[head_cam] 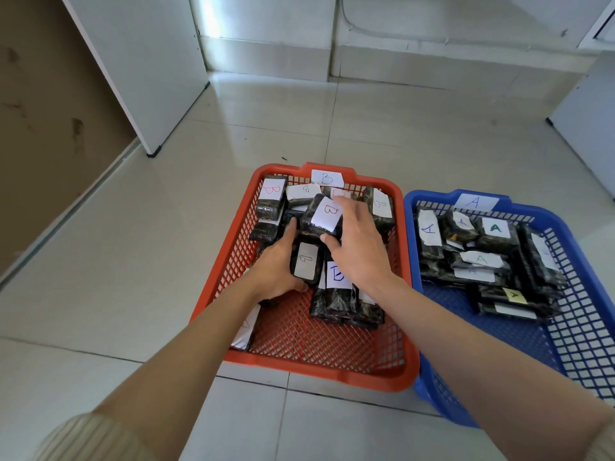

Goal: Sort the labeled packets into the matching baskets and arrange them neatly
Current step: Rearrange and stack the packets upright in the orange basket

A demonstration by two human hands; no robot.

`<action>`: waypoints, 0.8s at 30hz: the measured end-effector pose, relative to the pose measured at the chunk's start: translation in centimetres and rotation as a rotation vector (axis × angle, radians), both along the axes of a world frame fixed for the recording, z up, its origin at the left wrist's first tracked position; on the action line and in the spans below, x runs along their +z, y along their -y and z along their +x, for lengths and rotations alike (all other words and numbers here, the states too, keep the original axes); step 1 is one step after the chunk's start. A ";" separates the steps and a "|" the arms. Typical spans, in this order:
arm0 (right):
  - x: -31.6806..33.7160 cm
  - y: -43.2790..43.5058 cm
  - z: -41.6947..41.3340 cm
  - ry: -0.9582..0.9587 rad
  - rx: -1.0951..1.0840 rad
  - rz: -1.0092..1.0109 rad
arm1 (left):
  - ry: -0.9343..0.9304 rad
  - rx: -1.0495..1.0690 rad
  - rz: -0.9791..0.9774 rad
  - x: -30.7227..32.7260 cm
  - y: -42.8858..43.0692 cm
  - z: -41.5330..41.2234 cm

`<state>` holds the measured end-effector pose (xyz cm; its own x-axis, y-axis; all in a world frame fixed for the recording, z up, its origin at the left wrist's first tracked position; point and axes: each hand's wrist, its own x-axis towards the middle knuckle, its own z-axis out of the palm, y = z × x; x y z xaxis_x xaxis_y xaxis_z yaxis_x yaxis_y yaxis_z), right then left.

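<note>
near half of the red basket point(316, 377) is bare mesh, so there's room to lay rows. left hand point(276, 267) grips a b packet point(307, 261), thumb under its near end. right hand point(356, 247) rests loosely spread on the tilted top packet point(324, 216), no firm grip seen. my plan: lay the held one flat, label up, then square the heap toward the far b tag point(327, 178). the a packets sit in the blue basket point(411, 247).
</note>
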<state>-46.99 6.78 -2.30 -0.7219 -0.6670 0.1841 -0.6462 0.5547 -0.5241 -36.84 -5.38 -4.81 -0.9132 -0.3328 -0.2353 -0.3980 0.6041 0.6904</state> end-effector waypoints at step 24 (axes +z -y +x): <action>-0.2 -1.0 -0.1 0.019 -0.031 -0.056 | -0.216 0.136 -0.191 -1.2 -0.6 -0.4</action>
<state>-47.12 7.77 -2.54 -0.7459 -0.6331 0.2069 -0.6188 0.5437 -0.5669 -37.26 -4.74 -6.05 -0.8791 -0.4751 0.0378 -0.3410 0.6824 0.6466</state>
